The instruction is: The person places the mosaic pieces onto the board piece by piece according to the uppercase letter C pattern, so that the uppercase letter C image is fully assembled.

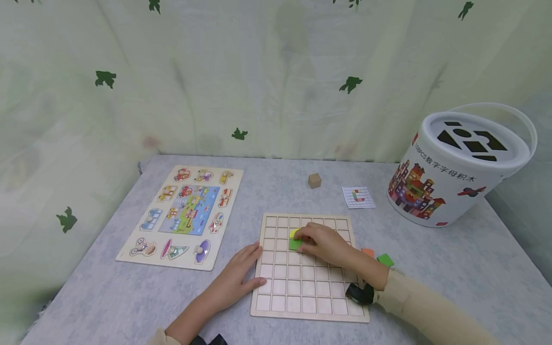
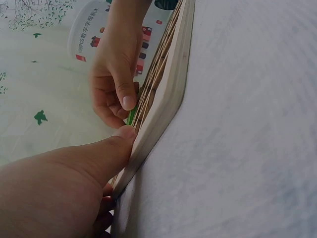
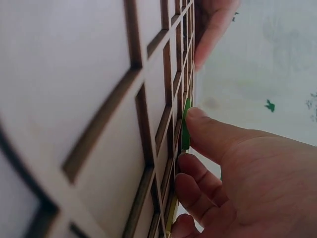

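A wooden grid board (image 1: 286, 303) lies on the table. Over its upper part, my right hand (image 1: 324, 243) has thumb and curled fingers at opposite edges of a green square tile (image 1: 295, 245), pinching it at the grid. Just beyond it, a yellow tile (image 1: 293, 233) shows partly under the fingertips; in the right wrist view the green tile (image 3: 186, 126) stands slightly proud of the grid. My left hand (image 1: 233, 273) rests at the board's left side, fingers stretched along the edge and thumb (image 2: 124, 136) on the frame.
An orange tile (image 1: 368, 252) and another green tile (image 1: 385, 260) lie right of the board, partly by the right forearm. Behind are a pattern card (image 1: 359, 197) and a wooden cube (image 1: 315, 180). A picture puzzle (image 1: 207, 262) lies left; a white bucket (image 1: 453, 191) stands right.
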A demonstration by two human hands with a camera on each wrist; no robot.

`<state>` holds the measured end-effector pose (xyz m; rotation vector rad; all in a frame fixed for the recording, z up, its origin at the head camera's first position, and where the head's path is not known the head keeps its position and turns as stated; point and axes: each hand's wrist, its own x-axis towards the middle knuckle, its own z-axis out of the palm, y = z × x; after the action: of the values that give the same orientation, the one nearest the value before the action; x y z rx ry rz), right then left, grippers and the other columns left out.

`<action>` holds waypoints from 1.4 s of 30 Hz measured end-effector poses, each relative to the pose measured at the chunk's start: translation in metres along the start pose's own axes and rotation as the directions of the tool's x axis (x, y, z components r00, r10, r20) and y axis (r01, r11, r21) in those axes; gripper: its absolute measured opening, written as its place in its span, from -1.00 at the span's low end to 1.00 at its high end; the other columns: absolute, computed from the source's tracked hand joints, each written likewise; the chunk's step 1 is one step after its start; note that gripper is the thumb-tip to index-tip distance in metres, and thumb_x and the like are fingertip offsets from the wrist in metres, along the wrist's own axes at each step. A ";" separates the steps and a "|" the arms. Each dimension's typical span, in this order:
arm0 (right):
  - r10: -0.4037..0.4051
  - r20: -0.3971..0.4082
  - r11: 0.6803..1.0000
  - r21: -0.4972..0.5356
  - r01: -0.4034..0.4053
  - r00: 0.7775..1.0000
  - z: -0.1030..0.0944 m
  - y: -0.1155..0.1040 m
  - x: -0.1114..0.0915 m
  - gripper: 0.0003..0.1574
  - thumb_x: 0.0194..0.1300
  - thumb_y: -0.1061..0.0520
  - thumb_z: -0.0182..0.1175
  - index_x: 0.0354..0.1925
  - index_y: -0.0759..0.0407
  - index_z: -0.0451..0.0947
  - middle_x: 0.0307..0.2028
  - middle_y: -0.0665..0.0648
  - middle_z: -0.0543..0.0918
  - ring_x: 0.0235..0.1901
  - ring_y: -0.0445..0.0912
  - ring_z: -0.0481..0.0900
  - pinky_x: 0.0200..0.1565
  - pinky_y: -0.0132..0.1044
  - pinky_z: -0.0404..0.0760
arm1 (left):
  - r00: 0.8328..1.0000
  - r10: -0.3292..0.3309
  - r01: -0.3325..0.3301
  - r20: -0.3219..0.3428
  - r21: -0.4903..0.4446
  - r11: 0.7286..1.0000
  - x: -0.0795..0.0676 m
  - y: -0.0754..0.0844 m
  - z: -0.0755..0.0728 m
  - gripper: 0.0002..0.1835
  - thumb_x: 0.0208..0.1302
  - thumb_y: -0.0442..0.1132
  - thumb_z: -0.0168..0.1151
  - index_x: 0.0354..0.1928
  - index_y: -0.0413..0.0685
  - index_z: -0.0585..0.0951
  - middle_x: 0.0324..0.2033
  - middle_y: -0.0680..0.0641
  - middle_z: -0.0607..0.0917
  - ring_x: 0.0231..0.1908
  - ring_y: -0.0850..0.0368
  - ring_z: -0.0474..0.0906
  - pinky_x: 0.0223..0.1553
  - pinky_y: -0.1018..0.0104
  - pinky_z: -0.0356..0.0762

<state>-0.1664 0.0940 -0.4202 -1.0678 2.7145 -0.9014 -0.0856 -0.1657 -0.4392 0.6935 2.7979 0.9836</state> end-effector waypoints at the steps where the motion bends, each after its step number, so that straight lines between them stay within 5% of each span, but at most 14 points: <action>1: -0.003 -0.001 1.000 -0.007 0.003 1.000 0.001 0.000 0.000 -0.68 0.10 0.04 0.28 -0.13 0.01 0.56 -0.38 -0.12 0.46 -0.41 -0.25 0.38 -0.36 -0.39 0.42 | 1.000 -0.002 0.002 0.000 0.000 1.000 0.000 0.000 0.000 -0.21 0.16 0.02 0.18 0.31 -0.25 0.16 0.32 -0.12 0.11 0.29 -0.05 -0.03 0.21 0.01 0.05; 10: -0.006 0.021 1.000 -0.015 0.006 1.000 0.000 0.000 0.000 -0.66 0.11 0.04 0.27 -0.09 0.02 0.55 -0.37 -0.13 0.45 -0.41 -0.26 0.38 -0.37 -0.39 0.42 | 1.000 -0.005 0.005 0.001 -0.004 1.000 0.000 -0.001 -0.001 -0.21 0.16 0.05 0.17 0.32 -0.24 0.16 0.32 -0.11 0.10 0.30 -0.05 -0.04 0.21 0.00 0.04; 16: 0.054 0.059 0.984 0.165 -0.063 0.997 -0.009 -0.003 -0.009 -0.46 0.11 0.02 0.27 0.07 0.12 0.44 -0.16 -0.03 0.49 -0.21 -0.17 0.41 -0.17 -0.27 0.46 | 1.000 -0.004 0.004 0.003 -0.005 1.000 0.000 -0.002 0.001 -0.20 0.16 0.07 0.15 0.32 -0.23 0.15 0.32 -0.12 0.10 0.30 -0.05 -0.04 0.21 0.01 0.03; 22: 0.057 -0.027 0.974 0.221 -0.049 0.998 -0.027 -0.009 -0.023 -0.37 0.11 0.04 0.28 0.14 0.14 0.37 0.03 0.03 0.48 -0.05 -0.05 0.43 -0.06 -0.09 0.45 | 1.000 0.001 -0.001 -0.003 -0.007 1.000 -0.001 -0.002 0.001 -0.20 0.16 0.06 0.15 0.32 -0.24 0.15 0.32 -0.13 0.11 0.30 -0.05 -0.04 0.22 0.01 0.02; 35: 0.196 -0.142 0.975 0.138 -0.177 0.970 -0.073 0.011 -0.094 -0.34 0.04 0.06 0.32 0.13 0.12 0.40 0.10 0.11 0.45 0.09 0.07 0.37 -0.02 0.06 0.41 | 1.000 0.007 -0.007 -0.008 -0.002 1.000 0.000 -0.002 0.001 -0.21 0.15 0.05 0.17 0.31 -0.24 0.16 0.32 -0.14 0.12 0.29 -0.06 -0.03 0.22 0.01 0.02; 42: 0.328 -0.069 0.937 0.148 -0.315 0.942 -0.076 0.039 -0.125 -0.32 0.03 0.06 0.33 0.12 0.20 0.40 0.07 0.17 0.46 0.07 0.13 0.36 -0.04 0.10 0.40 | 1.000 0.009 -0.009 -0.004 0.018 1.000 0.000 -0.001 0.000 -0.19 0.14 0.08 0.17 0.31 -0.24 0.16 0.31 -0.14 0.14 0.29 -0.05 -0.01 0.22 0.02 0.03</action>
<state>-0.1171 0.2347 -0.3955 -0.5450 2.7389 -1.0777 -0.0861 -0.1658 -0.4400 0.7078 2.8125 0.9640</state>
